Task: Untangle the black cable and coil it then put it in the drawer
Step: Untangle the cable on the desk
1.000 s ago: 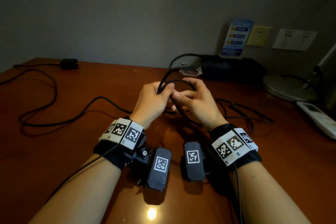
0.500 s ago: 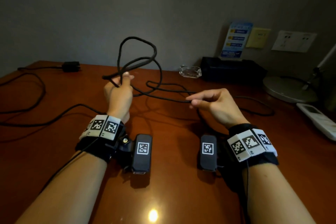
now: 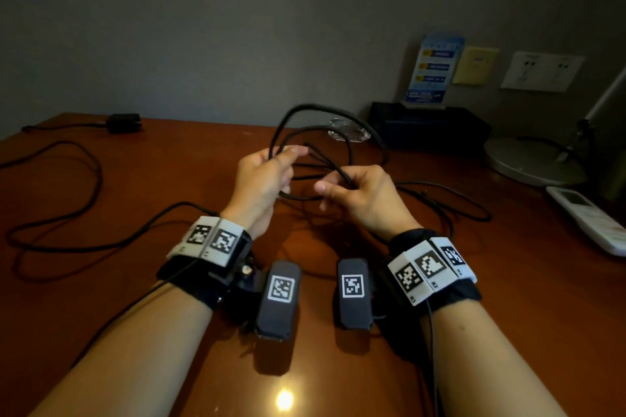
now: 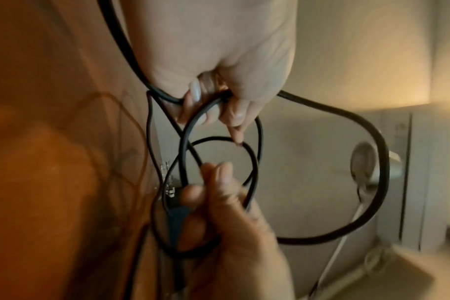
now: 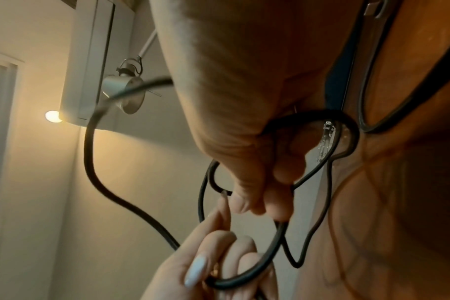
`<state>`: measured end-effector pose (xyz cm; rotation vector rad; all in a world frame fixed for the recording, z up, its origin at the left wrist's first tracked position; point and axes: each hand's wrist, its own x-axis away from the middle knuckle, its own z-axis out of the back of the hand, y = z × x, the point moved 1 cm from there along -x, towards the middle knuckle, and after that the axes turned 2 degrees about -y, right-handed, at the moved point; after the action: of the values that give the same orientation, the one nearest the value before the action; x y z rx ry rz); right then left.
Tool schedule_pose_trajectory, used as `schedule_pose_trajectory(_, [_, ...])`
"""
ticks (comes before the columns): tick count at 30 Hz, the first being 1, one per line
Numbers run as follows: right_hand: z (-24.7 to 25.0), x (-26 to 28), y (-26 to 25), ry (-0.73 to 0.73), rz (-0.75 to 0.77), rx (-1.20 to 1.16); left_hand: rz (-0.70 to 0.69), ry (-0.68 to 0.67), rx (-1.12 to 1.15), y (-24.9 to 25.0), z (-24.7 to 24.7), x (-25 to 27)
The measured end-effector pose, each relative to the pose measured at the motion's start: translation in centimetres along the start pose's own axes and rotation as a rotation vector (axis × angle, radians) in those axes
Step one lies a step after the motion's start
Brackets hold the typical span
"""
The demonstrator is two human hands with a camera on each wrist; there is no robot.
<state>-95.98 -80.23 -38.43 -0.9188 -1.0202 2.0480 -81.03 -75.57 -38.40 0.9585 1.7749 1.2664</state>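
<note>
Above one wooden desk (image 3: 101,281), two hands, left (image 3: 262,179) and right (image 3: 367,200), each grip one looped black cable (image 3: 350,159).

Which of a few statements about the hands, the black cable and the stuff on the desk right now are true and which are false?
1. Both hands hold the black cable above the desk. True: the left hand and the right hand each grip a strand.
2. The cable is a neat finished coil. False: its loops are loose and uneven, and more cable trails across the desk.
3. A white remote lies at the desk's right edge. True.
4. The power adapter is in the left hand. False: it lies at the far left of the desk.
5. An open drawer is in view. False: none shows.
</note>
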Motion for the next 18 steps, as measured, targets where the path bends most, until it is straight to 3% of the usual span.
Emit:
schedule_pose_trajectory(4, [0.0, -0.2, 0.2, -0.053, -0.03, 0.054, 0.077, -0.11, -0.119, 0.0, 0.1, 0.6])
schedule_pose_trajectory(7, [0.0, -0.3, 0.3, -0.133, -0.079, 0.125, 0.014, -0.149, -0.234, -0.5, -0.8, 1.1])
schedule_pose_trajectory(9, [-0.2, -0.2, 0.3, -0.181, -0.087, 0.099, -0.039, -0.074, -0.227, -0.4, -0.9, 0.7])
schedule_pose_trajectory(14, [0.2, 0.2, -0.1, -0.089, -0.01, 0.088, -0.266, 0.226, -0.133, 0.3, 1.7, -0.7])
schedule_pose_trajectory(18, [2.5, 0.6, 0.1, 0.072, 0.032, -0.118, -0.21, 0.396, 0.087, 1.0, 4.5, -1.7])
